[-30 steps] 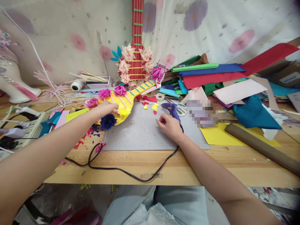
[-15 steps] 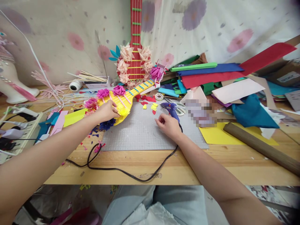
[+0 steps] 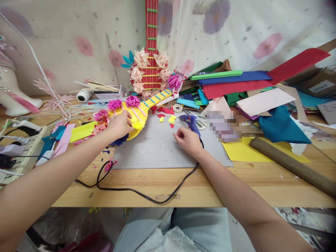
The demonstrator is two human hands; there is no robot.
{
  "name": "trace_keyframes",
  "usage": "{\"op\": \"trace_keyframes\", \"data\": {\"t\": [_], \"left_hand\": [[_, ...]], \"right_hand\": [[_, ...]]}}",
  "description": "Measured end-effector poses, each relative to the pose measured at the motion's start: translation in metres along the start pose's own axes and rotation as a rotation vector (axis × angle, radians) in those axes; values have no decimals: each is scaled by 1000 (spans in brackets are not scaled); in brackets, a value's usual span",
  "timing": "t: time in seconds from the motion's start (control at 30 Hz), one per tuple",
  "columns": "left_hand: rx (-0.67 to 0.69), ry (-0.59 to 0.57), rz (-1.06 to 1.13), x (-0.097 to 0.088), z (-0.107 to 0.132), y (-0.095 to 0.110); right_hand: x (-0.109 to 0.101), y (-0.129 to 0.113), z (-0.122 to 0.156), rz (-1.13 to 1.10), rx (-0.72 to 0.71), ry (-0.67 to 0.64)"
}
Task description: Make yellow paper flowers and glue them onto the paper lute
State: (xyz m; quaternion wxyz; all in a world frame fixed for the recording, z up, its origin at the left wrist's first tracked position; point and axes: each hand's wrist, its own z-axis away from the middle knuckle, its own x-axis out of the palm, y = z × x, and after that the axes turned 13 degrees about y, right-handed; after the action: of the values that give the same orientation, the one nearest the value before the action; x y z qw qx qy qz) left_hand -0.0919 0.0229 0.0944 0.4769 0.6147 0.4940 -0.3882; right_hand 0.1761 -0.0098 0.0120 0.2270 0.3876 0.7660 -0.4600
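My left hand [image 3: 120, 125] is closed at a yellow paper flower [image 3: 138, 123] on the body of a yellow toy guitar [image 3: 144, 109]; its thumb is hidden. Magenta paper flowers [image 3: 132, 101] and a dark blue one [image 3: 120, 140], partly covered by my hand, decorate the guitar's body. My right hand [image 3: 187, 140] rests on the grey cutting mat [image 3: 154, 154], fingers curled in with nothing visible in them. Just behind it lies a blue glue gun [image 3: 191, 123], apart from the fingertips. Yellow paper petals [image 3: 172, 119] are scattered on the mat between my hands.
A black cord [image 3: 131, 189] loops across the table front. Behind stands a red toy guitar [image 3: 151, 70] with pale flowers. Coloured paper [image 3: 236, 87] is heaped at right, near a brown roll [image 3: 288, 164]. A power strip [image 3: 28, 150] sits at left.
My left hand stays at the yellow flower, shifted very slightly, and covers more of the dark blue flower. My right hand keeps its place and curled shape.
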Motion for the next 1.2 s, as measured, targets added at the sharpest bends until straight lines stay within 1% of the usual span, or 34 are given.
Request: {"op": "trace_keyframes", "data": {"t": [0.3, 0.47, 0.73, 0.87, 0.97, 1.03, 1.1, 1.2], "left_hand": [[47, 27, -8, 1, 3, 3], [-3, 19, -3, 1, 2, 4], [-1, 24, 22, 3, 2, 3], [7, 7, 63, -1, -1, 1], [-18, -42, 185, -7, -8, -1], [-36, -22, 327, -10, -14, 0], [-43, 63, 491, -12, -20, 6], [-32, 200, 700, -8, -24, 25]], "right_hand": [[0, 0, -1, 2, 6, -4], [0, -1, -1, 8, 5, -3], [0, 1, 0, -11, 0, -2], [0, 1, 0, -5, 12, -9], [-1, 0, -1, -2, 21, -12], [-1, 0, -1, 7, 29, -17], [-1, 0, -1, 25, 36, -25], [-1, 1, -1, 49, 44, -35]]}}
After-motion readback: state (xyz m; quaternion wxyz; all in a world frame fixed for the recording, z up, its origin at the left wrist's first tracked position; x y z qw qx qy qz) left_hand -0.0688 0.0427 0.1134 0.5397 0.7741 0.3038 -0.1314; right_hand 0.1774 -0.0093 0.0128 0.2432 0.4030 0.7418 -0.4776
